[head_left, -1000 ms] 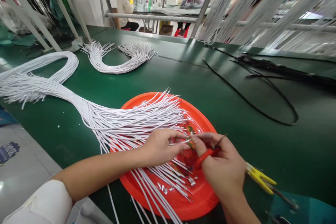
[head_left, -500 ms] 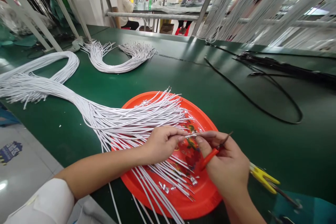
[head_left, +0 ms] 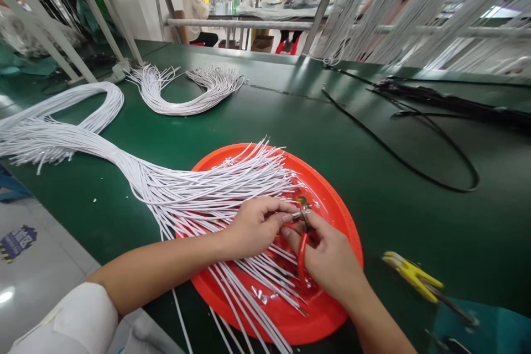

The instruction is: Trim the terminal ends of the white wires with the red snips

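I read this as somewhere in the middle of a long run of end-trimming. The left hand (head_left: 253, 227) has thumb and forefinger pressed together on one thin white wire (head_left: 295, 214), right behind its metal tip and just above the round orange-red plastic tray (head_left: 346, 232). The right hand (head_left: 332, 260) is closed round a small pair of red-handled cutters (head_left: 301, 250), whose nose meets that tip. I cannot tell whether the blades have bitten or only touch.

What looks done, by my judgement: a few short silvery offcuts (head_left: 259, 297) lie on the tray near its front, and one group of strands fans toward the near edge under the hands.

What looks left is the big bundle of white wires (head_left: 186, 193) — dozens of strands — spread across the tray's far half and trailing off to the left over the green table (head_left: 373, 138). I cannot make out which of its ends are already cut.

The wire in hand is slim, white-sheathed and limp, curving gently from the bundle to the fingers, with a short bright end.

Well apart from the hands lie a smaller U-shaped bundle of white wires (head_left: 186, 105), a black cable loop (head_left: 415, 171) and — to the right of the right hand — a yellow-handled tool (head_left: 409, 274), untouched on the table.
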The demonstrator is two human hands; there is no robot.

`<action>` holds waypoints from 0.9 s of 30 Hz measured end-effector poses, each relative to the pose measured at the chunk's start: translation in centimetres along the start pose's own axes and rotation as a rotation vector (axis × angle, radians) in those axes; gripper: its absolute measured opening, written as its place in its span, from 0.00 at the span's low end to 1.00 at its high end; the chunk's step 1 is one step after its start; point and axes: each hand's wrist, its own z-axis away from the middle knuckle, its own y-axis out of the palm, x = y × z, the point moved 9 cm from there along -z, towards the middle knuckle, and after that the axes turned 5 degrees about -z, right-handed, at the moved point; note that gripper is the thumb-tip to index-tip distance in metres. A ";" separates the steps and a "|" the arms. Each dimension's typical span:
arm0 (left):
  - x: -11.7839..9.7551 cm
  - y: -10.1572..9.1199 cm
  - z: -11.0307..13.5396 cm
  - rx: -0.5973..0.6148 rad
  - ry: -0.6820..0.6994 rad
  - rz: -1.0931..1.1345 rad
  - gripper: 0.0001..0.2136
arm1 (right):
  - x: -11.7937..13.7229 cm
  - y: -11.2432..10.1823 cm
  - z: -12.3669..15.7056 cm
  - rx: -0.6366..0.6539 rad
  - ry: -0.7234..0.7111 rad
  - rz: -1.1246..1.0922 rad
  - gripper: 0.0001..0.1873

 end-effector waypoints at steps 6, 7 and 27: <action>-0.5 0.2 0.1 0.044 0.011 -0.027 0.09 | -0.6 0.3 -0.1 0.019 -0.021 0.096 0.07; -0.6 0.3 0.1 0.053 0.012 -0.032 0.09 | -0.6 0.3 -0.1 0.023 -0.015 0.108 0.07; 1.0 0.2 -0.2 0.030 -0.067 0.060 0.09 | 0.7 -3.3 0.3 -0.356 -0.070 -0.395 0.13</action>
